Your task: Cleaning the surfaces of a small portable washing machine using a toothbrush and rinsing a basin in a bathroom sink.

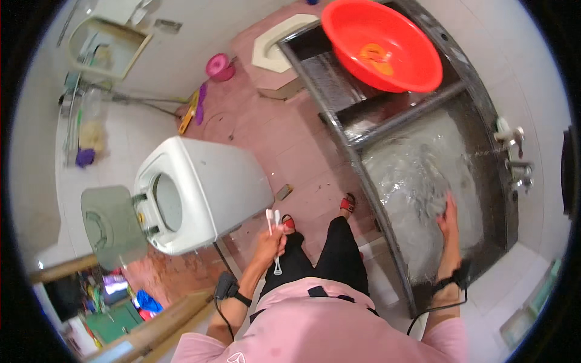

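Gripping what look like 2 toothbrushes (270, 216), L hand (270, 243) is L of the dark sink (507, 221); best hold them firm, heads up. R hand (448, 219) is fingers-down at the sink's cloudy water (411, 230), can't tell if holding anything; swirl gently w/o splashing.

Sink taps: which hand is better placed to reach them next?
Probably the right hand: it is over the dark sink, nearer the taps. The left hand is farther away, holding toothbrush-like sticks.
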`<control>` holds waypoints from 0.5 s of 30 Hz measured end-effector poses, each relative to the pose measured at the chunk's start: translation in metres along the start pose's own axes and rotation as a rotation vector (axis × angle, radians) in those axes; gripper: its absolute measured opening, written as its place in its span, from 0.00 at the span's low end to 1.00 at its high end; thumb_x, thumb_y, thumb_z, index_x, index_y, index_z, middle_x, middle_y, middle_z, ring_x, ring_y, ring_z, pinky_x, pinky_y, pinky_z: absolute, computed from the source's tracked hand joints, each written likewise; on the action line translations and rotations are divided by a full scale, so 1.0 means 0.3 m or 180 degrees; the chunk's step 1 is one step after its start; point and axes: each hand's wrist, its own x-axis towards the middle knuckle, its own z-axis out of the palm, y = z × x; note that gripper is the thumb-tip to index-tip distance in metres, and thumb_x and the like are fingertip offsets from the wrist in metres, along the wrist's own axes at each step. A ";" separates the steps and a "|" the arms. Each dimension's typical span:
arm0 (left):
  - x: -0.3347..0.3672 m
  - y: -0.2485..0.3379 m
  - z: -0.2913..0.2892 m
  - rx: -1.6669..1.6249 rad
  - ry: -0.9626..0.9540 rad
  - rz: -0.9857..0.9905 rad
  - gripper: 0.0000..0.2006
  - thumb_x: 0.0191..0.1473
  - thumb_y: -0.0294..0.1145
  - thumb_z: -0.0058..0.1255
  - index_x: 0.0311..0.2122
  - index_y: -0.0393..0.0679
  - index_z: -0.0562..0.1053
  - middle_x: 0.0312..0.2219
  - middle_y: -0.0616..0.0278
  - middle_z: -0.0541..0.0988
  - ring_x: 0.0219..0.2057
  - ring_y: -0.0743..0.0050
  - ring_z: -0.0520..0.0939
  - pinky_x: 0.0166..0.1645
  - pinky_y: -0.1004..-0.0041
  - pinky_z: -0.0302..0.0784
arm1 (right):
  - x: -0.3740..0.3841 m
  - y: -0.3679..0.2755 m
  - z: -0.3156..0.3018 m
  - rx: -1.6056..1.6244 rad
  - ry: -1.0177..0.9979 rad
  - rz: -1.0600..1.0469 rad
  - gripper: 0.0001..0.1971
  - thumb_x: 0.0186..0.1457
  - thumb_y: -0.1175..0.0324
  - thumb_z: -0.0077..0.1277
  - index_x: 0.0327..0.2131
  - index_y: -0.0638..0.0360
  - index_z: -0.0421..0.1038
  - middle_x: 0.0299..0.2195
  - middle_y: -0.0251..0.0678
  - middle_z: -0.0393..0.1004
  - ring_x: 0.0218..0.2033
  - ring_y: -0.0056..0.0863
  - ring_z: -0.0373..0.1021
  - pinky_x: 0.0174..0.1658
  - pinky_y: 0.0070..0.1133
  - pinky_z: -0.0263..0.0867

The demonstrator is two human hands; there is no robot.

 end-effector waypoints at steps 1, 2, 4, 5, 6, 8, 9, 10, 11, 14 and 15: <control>-0.015 0.012 -0.007 -0.0134 0.0013 -0.0024 0.12 0.55 0.41 0.42 0.29 0.43 0.68 0.12 0.70 0.63 0.10 0.84 0.59 0.13 0.80 0.54 | -0.085 -0.047 0.078 -0.0148 0.0232 0.0164 0.42 0.46 0.43 0.49 0.58 0.58 0.48 0.55 0.39 0.56 0.52 0.37 0.58 0.40 0.29 0.64; -0.032 0.016 -0.003 -0.0237 -0.0069 -0.0045 0.11 0.56 0.40 0.41 0.32 0.42 0.69 0.12 0.70 0.62 0.10 0.83 0.59 0.13 0.80 0.55 | -0.079 -0.033 0.037 -0.0644 0.0398 0.0323 0.46 0.45 0.43 0.50 0.59 0.59 0.40 0.58 0.41 0.47 0.55 0.40 0.53 0.43 0.34 0.63; -0.010 -0.007 -0.002 -0.0261 -0.0102 -0.0035 0.11 0.56 0.39 0.41 0.35 0.43 0.70 0.13 0.71 0.62 0.10 0.84 0.58 0.14 0.80 0.54 | 0.080 0.141 -0.147 -0.1434 0.0771 -0.0311 0.45 0.45 0.43 0.50 0.57 0.64 0.45 0.57 0.46 0.49 0.57 0.41 0.50 0.51 0.33 0.52; 0.017 -0.036 0.005 -0.0275 -0.0213 -0.0059 0.12 0.57 0.40 0.41 0.35 0.43 0.70 0.13 0.71 0.62 0.11 0.85 0.59 0.14 0.81 0.55 | 0.159 0.215 -0.249 -0.1973 0.1124 -0.0727 0.44 0.45 0.44 0.50 0.56 0.67 0.47 0.57 0.49 0.50 0.58 0.42 0.48 0.55 0.33 0.46; 0.015 -0.013 0.036 0.0134 -0.0071 -0.0111 0.12 0.56 0.41 0.41 0.35 0.44 0.70 0.13 0.71 0.63 0.11 0.85 0.60 0.14 0.82 0.55 | 0.208 0.262 -0.288 -0.2380 0.1445 -0.0871 0.44 0.45 0.44 0.51 0.55 0.70 0.50 0.56 0.52 0.51 0.59 0.42 0.46 0.60 0.33 0.41; 0.002 -0.082 0.000 -0.0158 -0.0057 0.0009 0.13 0.55 0.43 0.42 0.33 0.44 0.70 0.13 0.71 0.64 0.11 0.85 0.60 0.14 0.82 0.54 | 0.143 0.164 0.029 -0.3892 0.0593 -0.0749 0.42 0.46 0.46 0.51 0.54 0.72 0.52 0.57 0.53 0.50 0.60 0.43 0.43 0.61 0.30 0.36; 0.005 -0.078 0.014 -0.0055 -0.0114 0.0021 0.13 0.54 0.44 0.42 0.32 0.45 0.70 0.14 0.71 0.64 0.11 0.85 0.61 0.14 0.81 0.54 | 0.191 0.188 0.013 -0.3908 0.0593 -0.0813 0.42 0.46 0.46 0.51 0.54 0.72 0.52 0.57 0.53 0.50 0.60 0.43 0.43 0.61 0.30 0.36; 0.005 -0.074 0.022 0.0051 -0.0179 0.0031 0.13 0.54 0.44 0.43 0.32 0.46 0.70 0.14 0.71 0.64 0.11 0.86 0.61 0.14 0.81 0.54 | 0.228 0.233 0.002 -0.4389 0.0697 -0.0719 0.39 0.47 0.49 0.51 0.54 0.71 0.52 0.56 0.53 0.51 0.60 0.42 0.45 0.60 0.30 0.38; 0.008 -0.072 0.030 0.0021 -0.0206 0.0051 0.13 0.54 0.44 0.43 0.32 0.46 0.70 0.14 0.71 0.64 0.11 0.86 0.61 0.14 0.81 0.54 | 0.273 0.282 -0.037 -0.4863 0.0831 -0.0588 0.37 0.47 0.52 0.51 0.54 0.70 0.53 0.56 0.53 0.51 0.59 0.42 0.47 0.60 0.30 0.40; 0.003 -0.084 0.024 -0.0039 -0.0180 0.0226 0.13 0.54 0.44 0.43 0.30 0.44 0.69 0.13 0.72 0.64 0.10 0.86 0.60 0.14 0.81 0.54 | 0.316 0.303 -0.001 -0.1664 -0.0660 -0.0689 0.28 0.49 0.62 0.50 0.50 0.69 0.58 0.53 0.44 0.57 0.51 0.34 0.59 0.54 0.28 0.54; 0.007 -0.084 0.023 0.0096 -0.0076 0.0244 0.13 0.54 0.44 0.43 0.29 0.44 0.68 0.13 0.72 0.63 0.10 0.85 0.61 0.13 0.81 0.54 | 0.294 0.340 0.059 -0.1441 0.0081 -0.1431 0.27 0.48 0.64 0.48 0.50 0.71 0.58 0.47 0.48 0.65 0.45 0.36 0.63 0.51 0.27 0.56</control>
